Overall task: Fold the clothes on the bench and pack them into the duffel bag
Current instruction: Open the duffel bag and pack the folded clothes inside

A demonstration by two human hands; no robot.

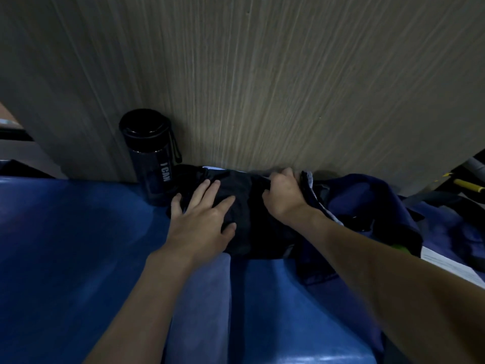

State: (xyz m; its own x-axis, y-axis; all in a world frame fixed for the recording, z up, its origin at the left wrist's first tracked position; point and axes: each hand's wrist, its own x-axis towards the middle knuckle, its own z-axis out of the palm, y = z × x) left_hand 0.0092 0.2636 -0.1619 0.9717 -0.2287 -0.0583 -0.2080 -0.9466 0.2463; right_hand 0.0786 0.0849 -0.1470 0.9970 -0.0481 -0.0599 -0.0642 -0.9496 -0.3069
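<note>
The left hand (202,219) lies flat, fingers spread, pressing the black garment (246,206). The right hand (284,195) curls tight on its right end, at the navy duffel bag (367,195). The bundle sits at the blue bench's (78,232) back edge, beside a black bottle (151,158). Folding looks done; next it must slide right into the bag.

Over the bench (65,245), only the person's arms and hands show. Both forearms are bare from the wrists back to the lower edge of the view. The left hand (202,219) and the right hand (284,195) are bare as well, fingers and wrists uncovered.
</note>
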